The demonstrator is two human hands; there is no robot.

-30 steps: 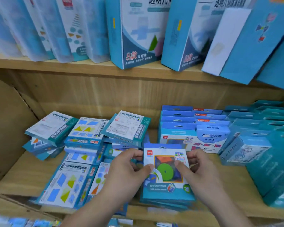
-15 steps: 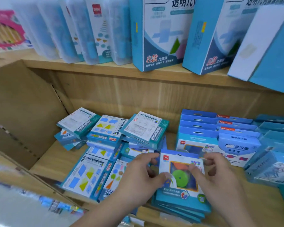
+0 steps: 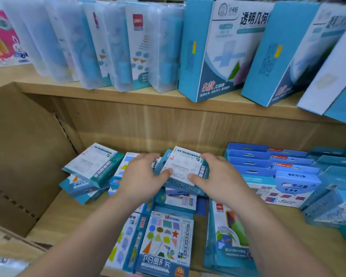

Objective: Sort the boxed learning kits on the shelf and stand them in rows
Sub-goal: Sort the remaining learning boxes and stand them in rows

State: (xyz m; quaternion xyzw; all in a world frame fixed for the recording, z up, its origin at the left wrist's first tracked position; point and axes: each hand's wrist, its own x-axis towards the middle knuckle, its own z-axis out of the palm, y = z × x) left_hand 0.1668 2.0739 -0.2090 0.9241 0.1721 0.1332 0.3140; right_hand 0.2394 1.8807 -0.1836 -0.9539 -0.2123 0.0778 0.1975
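Note:
On the lower wooden shelf (image 3: 64,214) lie several flat blue-and-white learning kits in loose piles. My left hand (image 3: 142,176) and my right hand (image 3: 218,174) both grip a teal-edged kit with a white face (image 3: 183,166) on top of the middle pile, one hand at each side, thumbs on its front. The kit with the green disc (image 3: 230,236) lies flat under my right forearm. A geometry-shapes kit (image 3: 165,242) lies flat at the front. A tilted pile (image 3: 92,170) sits to the left.
Blue kits (image 3: 268,166) stand in rows at the right, with more teal boxes (image 3: 332,198) beyond. A cardboard divider (image 3: 22,156) closes the left side. The upper shelf (image 3: 128,92) carries leaning clear cases and tall blue boxes (image 3: 216,50).
Both hands let go of the green-disc kit, which now lies flat at the front, and reached back to take hold of the white-faced kit on the middle pile. The view shifted left and closer.

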